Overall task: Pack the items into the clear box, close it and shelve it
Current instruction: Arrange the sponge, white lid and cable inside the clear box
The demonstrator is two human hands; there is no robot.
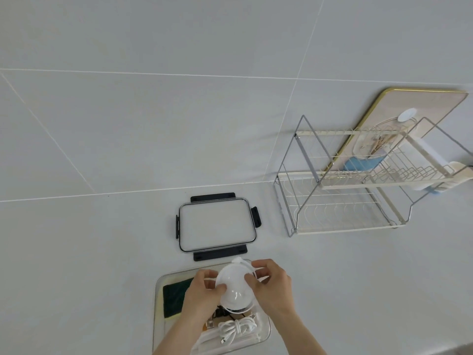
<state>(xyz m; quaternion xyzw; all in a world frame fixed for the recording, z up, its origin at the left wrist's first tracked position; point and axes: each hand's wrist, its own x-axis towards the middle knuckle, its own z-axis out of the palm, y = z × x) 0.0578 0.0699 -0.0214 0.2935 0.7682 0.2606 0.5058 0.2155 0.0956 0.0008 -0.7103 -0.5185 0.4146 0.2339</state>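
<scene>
A clear box (158, 290) sits at the bottom centre of the white counter. Inside lie a green and yellow sponge (174, 295), a coiled white cable (236, 329) and some small items I cannot make out. Above the box I hold a small white round fan (234, 285) with a thin white stand loop. My left hand (202, 290) grips its left edge and my right hand (271, 283) grips its right side and loop. The box's clear lid (217, 224) with black latches lies flat just behind the box.
A two-tier wire dish rack (345, 201) stands at the right, against the tiled wall. Behind it leans a gold-rimmed board (422, 103), with a white roll (430, 149) and a blue item (358, 162) around the rack.
</scene>
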